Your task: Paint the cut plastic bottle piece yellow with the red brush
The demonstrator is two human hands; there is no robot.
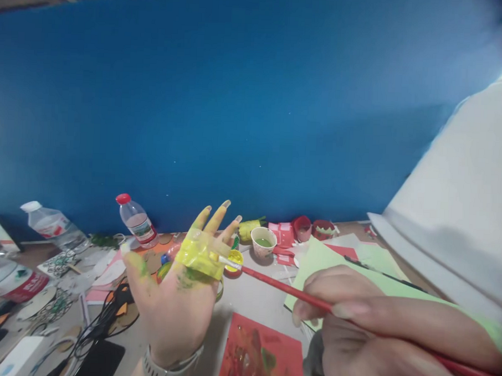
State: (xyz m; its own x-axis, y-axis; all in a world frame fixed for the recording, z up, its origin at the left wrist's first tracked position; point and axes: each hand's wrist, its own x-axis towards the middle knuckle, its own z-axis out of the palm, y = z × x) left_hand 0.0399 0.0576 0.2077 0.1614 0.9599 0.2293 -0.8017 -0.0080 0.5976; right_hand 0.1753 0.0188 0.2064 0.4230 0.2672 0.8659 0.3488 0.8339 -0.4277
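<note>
My left hand (180, 290) is raised palm toward me, fingers stretched and apart, with yellow and green paint on the skin. A glossy yellow-painted band (202, 253) lies across its fingers, which stick out above it; whether it wraps fully round them I cannot tell. My right hand (365, 326) grips a red-handled paintbrush (288, 289). The brush's pale tip touches or nearly touches the band's right side. Just behind the tip stands an open pot of yellow paint (234, 258). A paper cup (263, 243) with greenish liquid is farther back.
Red paint-smeared paper (264, 355) lies in front, green sheets (330, 269) at right. A red-capped bottle (138, 222), a white-capped bottle (53, 226), black cables (104, 320) and a dark phone-like slab (100, 361) crowd the left. A blue wall (255, 99) rises behind.
</note>
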